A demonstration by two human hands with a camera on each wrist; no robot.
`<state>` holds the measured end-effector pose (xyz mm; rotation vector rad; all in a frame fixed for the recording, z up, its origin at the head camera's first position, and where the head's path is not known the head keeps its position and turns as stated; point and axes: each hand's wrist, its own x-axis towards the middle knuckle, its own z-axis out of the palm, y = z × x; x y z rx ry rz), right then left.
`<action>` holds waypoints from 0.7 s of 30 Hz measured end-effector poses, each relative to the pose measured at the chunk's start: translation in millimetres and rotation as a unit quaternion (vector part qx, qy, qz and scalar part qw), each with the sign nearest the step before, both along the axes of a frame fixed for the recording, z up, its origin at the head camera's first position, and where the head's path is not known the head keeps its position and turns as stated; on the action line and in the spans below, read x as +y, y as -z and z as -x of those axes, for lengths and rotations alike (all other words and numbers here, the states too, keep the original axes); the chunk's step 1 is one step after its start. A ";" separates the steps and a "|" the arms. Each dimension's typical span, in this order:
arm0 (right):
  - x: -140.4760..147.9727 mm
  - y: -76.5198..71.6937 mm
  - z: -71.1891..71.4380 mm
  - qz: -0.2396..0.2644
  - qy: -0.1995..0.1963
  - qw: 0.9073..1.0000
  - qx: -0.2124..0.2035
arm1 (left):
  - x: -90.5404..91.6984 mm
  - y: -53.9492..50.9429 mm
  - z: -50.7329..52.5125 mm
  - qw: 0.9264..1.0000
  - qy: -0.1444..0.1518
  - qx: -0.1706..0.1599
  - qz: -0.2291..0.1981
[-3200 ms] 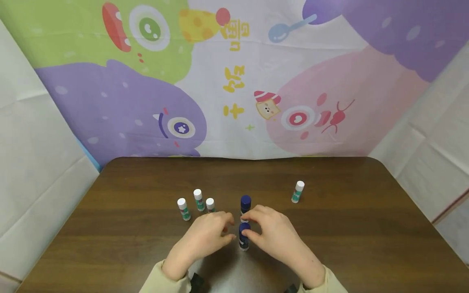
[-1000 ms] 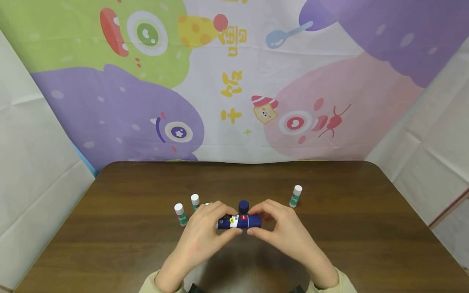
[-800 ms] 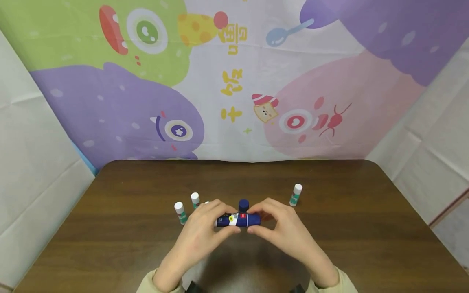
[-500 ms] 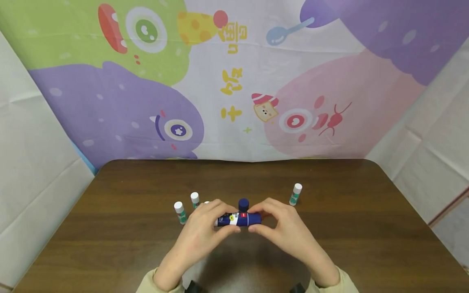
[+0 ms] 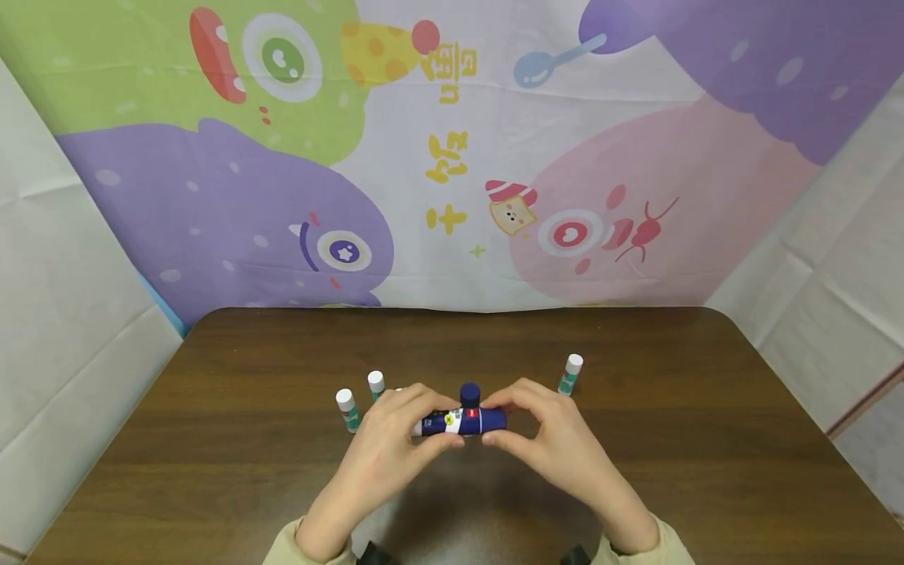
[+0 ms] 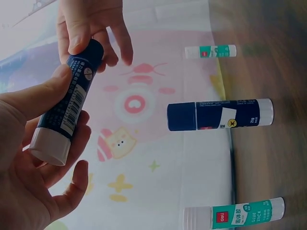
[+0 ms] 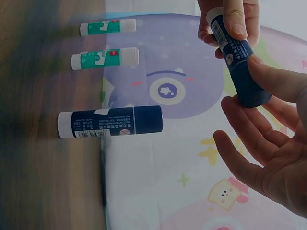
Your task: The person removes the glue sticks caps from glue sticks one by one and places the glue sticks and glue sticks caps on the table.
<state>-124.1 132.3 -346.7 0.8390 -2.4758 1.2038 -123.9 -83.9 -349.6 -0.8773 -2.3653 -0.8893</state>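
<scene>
A dark blue glue stick (image 5: 462, 421) is held level above the table, its cap toward the right and its white base toward the left. My left hand (image 5: 388, 439) pinches the body near the base between thumb and fingers. At the other end, my right hand (image 5: 551, 431) grips the capped part, thumb and fingertips on the blue cap, as the right wrist view also shows. The cap looks on, flush with the body. Just behind it a second blue glue stick (image 7: 110, 121) stands upright on the table, its lower part hidden in the head view.
White-capped green glue sticks (image 5: 348, 410) stand upright on the left, one mostly hidden behind my left hand. Another small green glue stick (image 5: 570, 374) stands at the right, beyond my right hand. A printed cloth (image 5: 452, 259) hangs behind the brown table (image 5: 671, 439).
The nearer blue glue stick, upright on the table in the earliest frame, has been picked up and turned sideways between both hands. Lately, the right hand has shifted slightly right.
</scene>
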 end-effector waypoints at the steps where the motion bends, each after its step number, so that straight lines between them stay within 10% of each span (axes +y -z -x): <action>1: 0.3 -0.5 -0.2 0.002 0.001 1.000 -0.004 | 0.3 0.2 0.2 1.000 0.002 0.006 -0.002; 14: 4.9 -5.0 0.0 0.032 0.004 0.999 -0.027 | -0.9 -1.0 1.8 0.999 -0.005 0.045 -0.014; 21: 21.5 -10.8 1.0 0.024 0.071 0.997 -0.005 | -16.2 -4.1 4.7 0.996 -0.048 0.031 -0.070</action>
